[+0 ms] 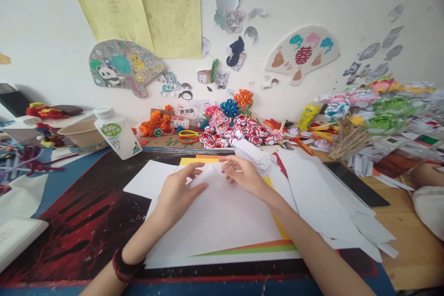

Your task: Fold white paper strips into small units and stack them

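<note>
White paper (212, 175) is handled by the left hand (177, 194) and right hand (245, 177) over the sheets (236, 224) on the mat (79, 231), fingers curled; whether it is pinched cannot be told. Its direction and long axis are lost against white. "100%" is borne by the bottle (118, 133), a red "囍" by the white fan (302, 54).

white sheet (229, 222) partly hidden, drawings (169, 18) cropped
</note>
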Motion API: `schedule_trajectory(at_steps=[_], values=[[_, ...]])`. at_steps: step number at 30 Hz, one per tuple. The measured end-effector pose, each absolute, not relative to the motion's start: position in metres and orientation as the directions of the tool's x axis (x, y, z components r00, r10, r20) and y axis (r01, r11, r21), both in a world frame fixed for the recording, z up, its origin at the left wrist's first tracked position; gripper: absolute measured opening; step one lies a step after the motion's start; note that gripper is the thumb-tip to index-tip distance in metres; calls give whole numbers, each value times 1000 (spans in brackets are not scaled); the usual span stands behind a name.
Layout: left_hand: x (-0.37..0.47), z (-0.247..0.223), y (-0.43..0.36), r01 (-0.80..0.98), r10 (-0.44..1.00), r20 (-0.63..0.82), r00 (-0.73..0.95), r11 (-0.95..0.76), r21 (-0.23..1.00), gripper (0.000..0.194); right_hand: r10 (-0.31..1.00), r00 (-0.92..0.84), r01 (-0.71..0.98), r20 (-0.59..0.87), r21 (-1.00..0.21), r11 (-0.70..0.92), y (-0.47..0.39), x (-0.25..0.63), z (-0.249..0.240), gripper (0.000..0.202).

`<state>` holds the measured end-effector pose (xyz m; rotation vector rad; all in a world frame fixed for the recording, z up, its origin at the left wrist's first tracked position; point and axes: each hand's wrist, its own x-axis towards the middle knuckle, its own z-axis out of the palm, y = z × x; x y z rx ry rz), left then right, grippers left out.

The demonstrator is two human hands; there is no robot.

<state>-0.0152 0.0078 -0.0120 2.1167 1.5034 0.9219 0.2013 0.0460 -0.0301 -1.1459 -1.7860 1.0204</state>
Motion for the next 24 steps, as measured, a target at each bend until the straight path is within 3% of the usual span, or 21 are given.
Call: schedule_trajectory(at_steps=[4,9,14,24], values=[[-13,-6,6,316,954,250,164,-291,903,42,912,-390,115,125,-976,183,36,186,-30,55],[-6,-4,3,85,976,152,158,-167,982,40,921,-344,-12,185,-981,193,25,177,-22,32],[-5,-6,2,80,980,94,178,-109,991,33,935,-294,-44,201,-979,197,25,178,-20,23],[-4,-10,3,236,980,149,129,-177,956,27,941,-288,-36,180,-984,177,21,178,-16,25]])
